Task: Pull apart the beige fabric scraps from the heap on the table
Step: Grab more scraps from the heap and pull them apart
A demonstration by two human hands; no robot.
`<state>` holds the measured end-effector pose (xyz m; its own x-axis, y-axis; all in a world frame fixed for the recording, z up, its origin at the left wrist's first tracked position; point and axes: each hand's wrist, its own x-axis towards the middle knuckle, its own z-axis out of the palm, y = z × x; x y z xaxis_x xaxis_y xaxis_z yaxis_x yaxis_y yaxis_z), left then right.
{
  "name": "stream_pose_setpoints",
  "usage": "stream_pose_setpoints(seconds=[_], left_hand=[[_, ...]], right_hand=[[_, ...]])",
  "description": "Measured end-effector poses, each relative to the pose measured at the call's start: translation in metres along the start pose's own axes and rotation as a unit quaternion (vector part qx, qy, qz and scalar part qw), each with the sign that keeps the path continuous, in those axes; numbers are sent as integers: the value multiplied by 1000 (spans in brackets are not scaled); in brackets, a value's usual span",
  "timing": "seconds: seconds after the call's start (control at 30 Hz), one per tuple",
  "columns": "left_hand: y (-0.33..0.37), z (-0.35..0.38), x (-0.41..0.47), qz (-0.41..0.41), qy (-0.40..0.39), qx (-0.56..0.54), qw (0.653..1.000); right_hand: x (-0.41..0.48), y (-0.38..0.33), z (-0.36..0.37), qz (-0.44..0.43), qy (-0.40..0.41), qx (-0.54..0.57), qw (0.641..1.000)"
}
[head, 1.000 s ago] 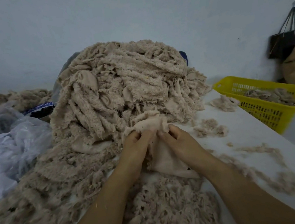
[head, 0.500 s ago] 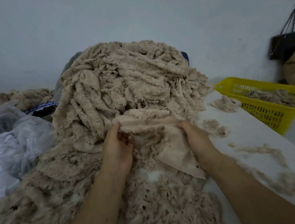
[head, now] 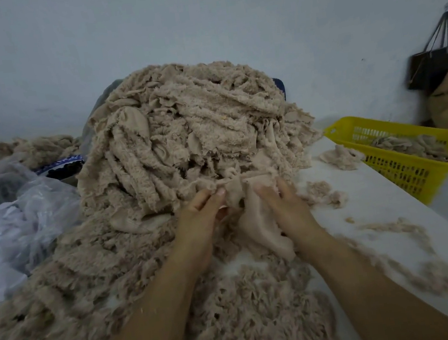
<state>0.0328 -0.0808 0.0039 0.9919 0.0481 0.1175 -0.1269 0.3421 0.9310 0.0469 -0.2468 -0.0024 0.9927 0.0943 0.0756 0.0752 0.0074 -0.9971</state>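
Note:
A tall heap of beige fleecy fabric scraps (head: 184, 135) rises in the middle of the white table (head: 385, 206). At its foot, my left hand (head: 197, 218) and my right hand (head: 286, 204) sit close together, both pinching the top edge of one smooth beige scrap (head: 263, 227) that hangs down between them. Flattened fluffy scraps (head: 249, 313) lie spread under my forearms.
A yellow plastic basket (head: 402, 164) holding several scraps stands at the table's right edge. Clear plastic bags (head: 11, 213) pile up on the left. Loose tufts (head: 394, 233) trail along the right side. A black bag (head: 433, 65) hangs on the wall, above a tan sack.
My hands spread the scrap wide half a second ago; now they have come back together at its top edge, and the scrap is bunched between them.

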Motion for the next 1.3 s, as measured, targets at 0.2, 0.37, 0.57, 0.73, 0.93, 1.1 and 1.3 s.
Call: stream_pose_setpoints(seconds=[0.2,0.37,0.57,0.73,0.93,1.1,1.3], left_hand=[[-6,2,-1,-23,-36,35,998],[-3,0,0,-13,-22,17,1000],[9,-7,5,-50,9,-220,974],[18,-29,17,-33,130,-380,915],[6,-17,6,5,153,129,980],[5,5,-6,180,5,393,902],[-9,3,0,248,-55,465,848]], right_hand=[[-7,1,20,-61,-63,-170,982],[-8,-2,18,-63,-26,-198,978],[-4,-1,10,-15,-16,-130,991],[2,-7,-8,31,115,42,992],[5,-11,-10,90,115,222,964],[3,-8,-5,86,73,220,969],[-6,-6,7,37,-42,106,993]])
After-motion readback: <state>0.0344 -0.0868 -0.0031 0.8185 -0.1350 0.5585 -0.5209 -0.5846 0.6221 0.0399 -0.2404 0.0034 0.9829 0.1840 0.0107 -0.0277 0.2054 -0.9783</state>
